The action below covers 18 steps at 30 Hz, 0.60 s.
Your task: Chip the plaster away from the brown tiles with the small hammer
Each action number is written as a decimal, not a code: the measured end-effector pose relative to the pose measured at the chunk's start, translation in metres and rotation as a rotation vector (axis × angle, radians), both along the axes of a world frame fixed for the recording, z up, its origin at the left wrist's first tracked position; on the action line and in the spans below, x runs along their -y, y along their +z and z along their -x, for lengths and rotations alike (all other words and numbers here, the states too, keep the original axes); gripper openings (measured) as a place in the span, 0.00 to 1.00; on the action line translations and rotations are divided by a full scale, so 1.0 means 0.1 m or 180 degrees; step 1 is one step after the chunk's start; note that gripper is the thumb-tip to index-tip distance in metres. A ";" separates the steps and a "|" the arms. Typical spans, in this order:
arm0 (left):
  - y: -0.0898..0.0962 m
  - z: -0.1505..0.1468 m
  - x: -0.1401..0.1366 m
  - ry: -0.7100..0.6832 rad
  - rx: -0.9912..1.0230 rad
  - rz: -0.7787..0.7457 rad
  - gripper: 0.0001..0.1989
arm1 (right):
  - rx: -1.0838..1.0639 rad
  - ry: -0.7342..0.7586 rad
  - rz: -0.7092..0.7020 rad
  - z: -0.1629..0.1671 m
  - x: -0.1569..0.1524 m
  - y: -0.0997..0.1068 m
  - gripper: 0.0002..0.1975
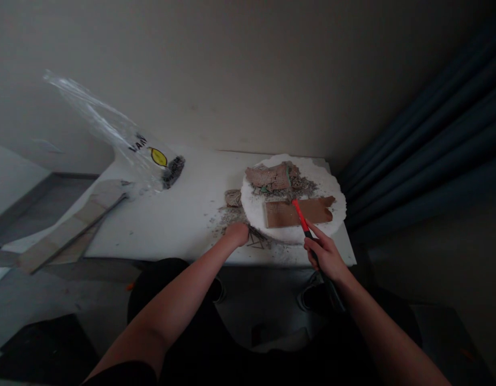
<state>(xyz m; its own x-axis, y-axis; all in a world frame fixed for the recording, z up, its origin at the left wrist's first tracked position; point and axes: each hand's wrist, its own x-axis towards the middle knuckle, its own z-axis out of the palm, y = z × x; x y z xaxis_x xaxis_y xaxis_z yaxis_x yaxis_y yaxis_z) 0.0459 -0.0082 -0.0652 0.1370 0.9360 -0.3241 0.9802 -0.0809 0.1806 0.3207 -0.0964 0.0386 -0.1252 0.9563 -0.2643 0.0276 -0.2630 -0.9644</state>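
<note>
My right hand is wrapped around the black grip of a red-and-black hammer. The hammer's head rests among grey crumbled debris, beside a rough brown textured slab. Just below lies a flat brown piece with a ragged right end. All of these are on a white round mat with a scalloped edge. At the mat's lower left, my left hand is closed like a fist, its fingers mostly hidden. Thin dark strips lie right beside it; whether it grips them is unclear.
A white table carries scattered grit and a small rough chunk. On the left stands a clear plastic bag with dark bits at its bottom. Long boards overhang the left edge. A dark curtain hangs at right.
</note>
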 end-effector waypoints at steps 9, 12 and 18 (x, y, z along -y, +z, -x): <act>0.41 0.27 -0.30 0.0675 0.0218 -0.0419 0.13 | 0.0007 0.0065 0.0040 0.01 -0.03 -0.02 0.38; 0.62 0.33 -0.40 0.0982 0.0359 -0.0907 0.17 | 0.0032 0.0096 0.0001 0.01 -0.02 -0.02 0.38; 0.66 0.01 -0.42 0.0247 0.1900 -0.1248 0.07 | 0.0056 0.0175 -0.0008 0.00 -0.02 -0.08 0.37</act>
